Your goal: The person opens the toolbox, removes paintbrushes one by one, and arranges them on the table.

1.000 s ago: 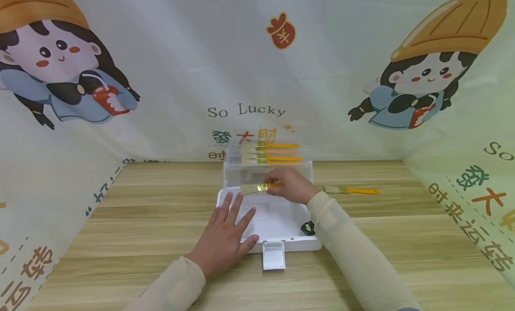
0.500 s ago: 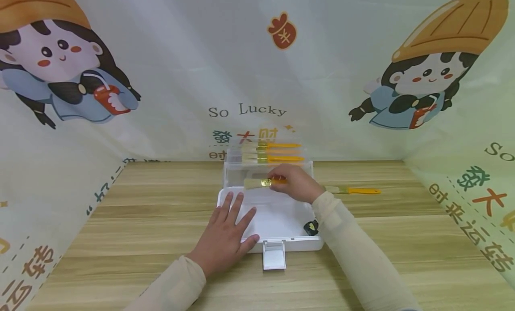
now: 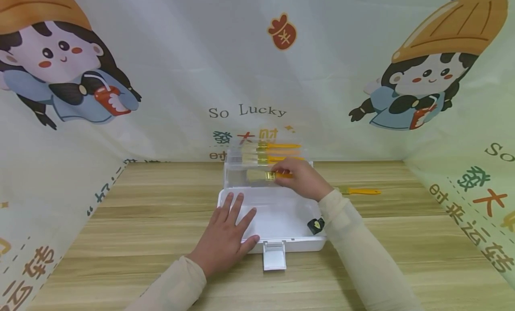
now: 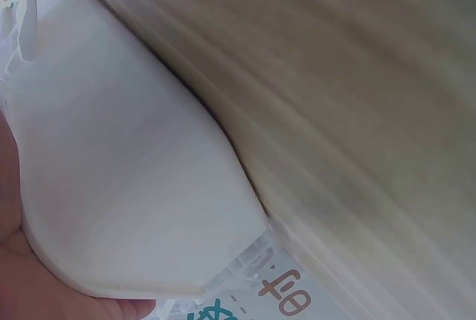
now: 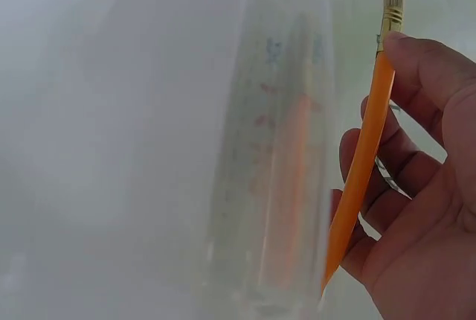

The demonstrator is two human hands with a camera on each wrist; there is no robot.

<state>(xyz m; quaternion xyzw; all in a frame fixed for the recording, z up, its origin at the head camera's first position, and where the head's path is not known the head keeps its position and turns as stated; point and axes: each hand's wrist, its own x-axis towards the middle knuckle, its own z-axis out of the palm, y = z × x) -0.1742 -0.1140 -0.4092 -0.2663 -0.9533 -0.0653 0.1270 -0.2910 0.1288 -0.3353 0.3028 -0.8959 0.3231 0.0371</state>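
Note:
My right hand [image 3: 301, 179] pinches a flat paintbrush [image 3: 270, 176] by its orange handle near the metal ferrule. The brush lies level, bristles to the left, over the back of a white plastic case [image 3: 277, 215]. In the right wrist view the thumb and fingers close on the paintbrush [image 5: 364, 149], beside a blurred clear wall. My left hand [image 3: 225, 235] rests with spread fingers on the case's left front edge. The left wrist view shows the white case [image 4: 126, 149] from outside, with part of the hand at its edge.
Raised clear trays [image 3: 235, 159] at the back hold orange-handled brushes. A small black object [image 3: 315, 226] lies in the case's front right corner. Another paintbrush [image 3: 364, 191] lies on the wooden table [image 3: 161, 203], partly hidden by my right wrist. A latch [image 3: 274, 256] hangs at the front.
My right hand has moved back and slightly right, carrying the paintbrush from above the white case's rear edge towards the clear trays. My left hand has stayed put.

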